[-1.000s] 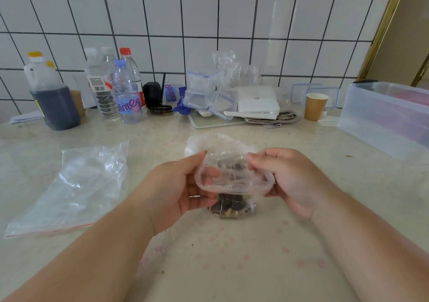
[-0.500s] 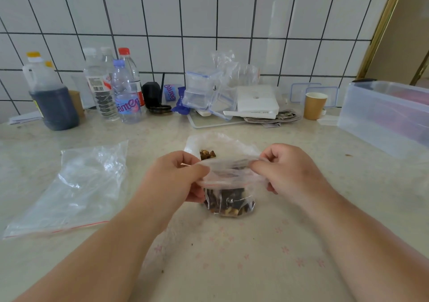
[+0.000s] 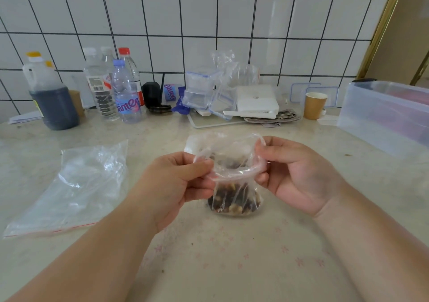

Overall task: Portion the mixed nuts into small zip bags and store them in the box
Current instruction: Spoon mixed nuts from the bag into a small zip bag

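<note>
While the bag (image 3: 234, 185) sits at frame centre on the tabletop (image 3: 232, 267), nuts (image 3: 233, 203) low in it, the left hand (image 3: 173, 185) pinches one side of its gaping mouth and the right hand (image 3: 299, 174) the other. Uneven pressing could leave the zip partly unsealed; a tilt could spill nuts. The box (image 3: 383, 113) waits at right.

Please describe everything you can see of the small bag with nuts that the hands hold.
The small zip bag is thin clear plastic, upright on the pale counter, its bottom filled with dark and tan mixed nuts. Its mouth gapes open. The left hand pinches the left rim; the right hand pinches the right.
</note>
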The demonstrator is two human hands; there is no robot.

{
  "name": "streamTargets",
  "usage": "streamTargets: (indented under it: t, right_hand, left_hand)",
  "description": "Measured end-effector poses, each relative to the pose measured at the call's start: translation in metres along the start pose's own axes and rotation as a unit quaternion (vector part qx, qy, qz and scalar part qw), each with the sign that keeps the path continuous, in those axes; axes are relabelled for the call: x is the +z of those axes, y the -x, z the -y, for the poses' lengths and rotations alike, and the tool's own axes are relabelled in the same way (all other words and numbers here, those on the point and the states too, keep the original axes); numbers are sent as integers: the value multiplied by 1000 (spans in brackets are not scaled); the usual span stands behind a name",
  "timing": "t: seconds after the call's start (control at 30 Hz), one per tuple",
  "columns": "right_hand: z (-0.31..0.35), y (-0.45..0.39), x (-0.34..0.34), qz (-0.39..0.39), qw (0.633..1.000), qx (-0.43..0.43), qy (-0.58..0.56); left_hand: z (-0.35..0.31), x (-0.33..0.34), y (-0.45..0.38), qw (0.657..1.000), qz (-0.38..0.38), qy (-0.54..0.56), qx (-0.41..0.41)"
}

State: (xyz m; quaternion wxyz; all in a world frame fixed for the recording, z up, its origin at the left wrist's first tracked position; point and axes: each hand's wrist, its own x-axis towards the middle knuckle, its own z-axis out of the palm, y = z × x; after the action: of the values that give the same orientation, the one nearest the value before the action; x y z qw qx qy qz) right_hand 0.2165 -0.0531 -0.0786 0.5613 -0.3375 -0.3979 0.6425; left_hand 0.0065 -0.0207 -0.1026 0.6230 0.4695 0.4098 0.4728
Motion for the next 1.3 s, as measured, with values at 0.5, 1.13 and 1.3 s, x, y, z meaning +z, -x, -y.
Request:
streamTargets:
  t: [0.5,1.13,1.3]
  right_hand:
    - [-8,-4,-9,-188,863,-68,464]
    - [21,4,19,-223,684,-113,685]
    - [34,8,31,-208,768,-95,598]
  left_hand:
    - [-2,5,7,996,38,-66,45]
    - [-14,11,9,880,-168,-421,141]
    - [-39,17,11,927,-109,-347,91]
